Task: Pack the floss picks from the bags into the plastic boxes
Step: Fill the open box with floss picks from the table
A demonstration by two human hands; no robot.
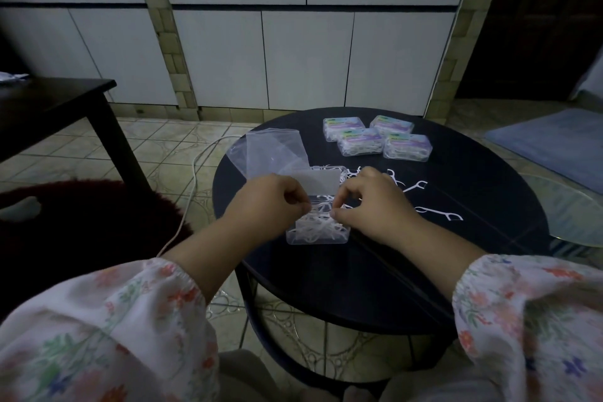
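White floral sleeves, elastic cuffs

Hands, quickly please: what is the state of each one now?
Left hand: fingers curled, pinching floss picks over the open box.
Right hand: fingers curled, pinching the picks too.

Head view. An open clear plastic box, holding white floss picks, sat on the round dark surface, its lid raised. The left hand and right hand pinched at picks over the box. An empty bag lay behind; four filled boxes stood farther back. Loose picks lay to the right.
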